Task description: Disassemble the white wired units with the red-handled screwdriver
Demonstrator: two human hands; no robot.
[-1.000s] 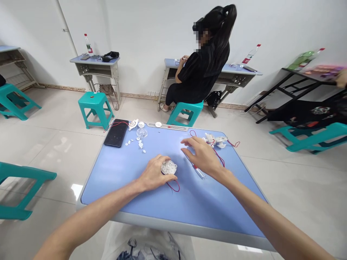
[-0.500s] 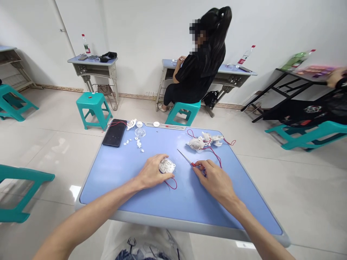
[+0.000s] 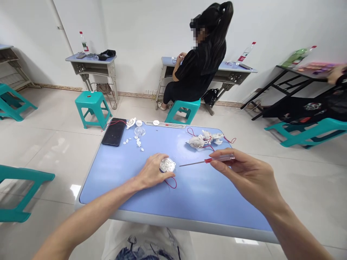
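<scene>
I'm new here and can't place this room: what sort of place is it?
Likely a plain assembly workroom: school-style desks line the walls, teal plastic stools stand around, and small white plastic parts lie on the blue table.

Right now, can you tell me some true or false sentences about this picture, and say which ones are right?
1. The right hand holds a red-handled screwdriver. True.
2. The left hand is holding scissors. False: it holds a clear round plastic casing, with a red wire coming from under it.
3. A black smartphone lies on the blue table. True.
4. The person in black sits on a red stool. False: the stool is teal.
</scene>
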